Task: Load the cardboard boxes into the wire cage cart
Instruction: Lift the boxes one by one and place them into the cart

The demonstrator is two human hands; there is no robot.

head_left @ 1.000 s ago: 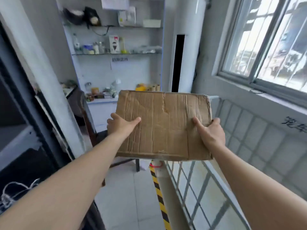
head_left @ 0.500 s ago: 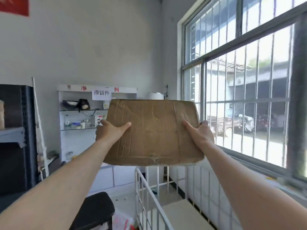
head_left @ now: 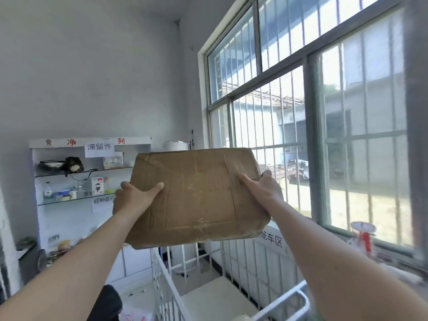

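A creased brown cardboard box (head_left: 196, 195) with tape across its top is held up in front of me at chest height. My left hand (head_left: 132, 199) grips its left edge, thumb on top and fingers underneath. My right hand (head_left: 261, 191) grips the right edge the same way. Below the box stands the white wire cage cart (head_left: 166, 288); its flat pale floor (head_left: 220, 302) shows between the bars, and a rounded white rail (head_left: 284, 302) crosses at the lower right. The box hangs above the cart's far end, tilted slightly to the right.
A white shelf unit (head_left: 90, 181) with bottles and small items stands against the far wall on the left. A large barred window (head_left: 301, 135) fills the right side, with a red-and-white object (head_left: 362, 237) on its sill. A black seat (head_left: 108, 304) sits left of the cart.
The view has swung up and to the right, from the cart's side and floor to the window wall. Both hands keep the same hold; the box now hangs over the cart.
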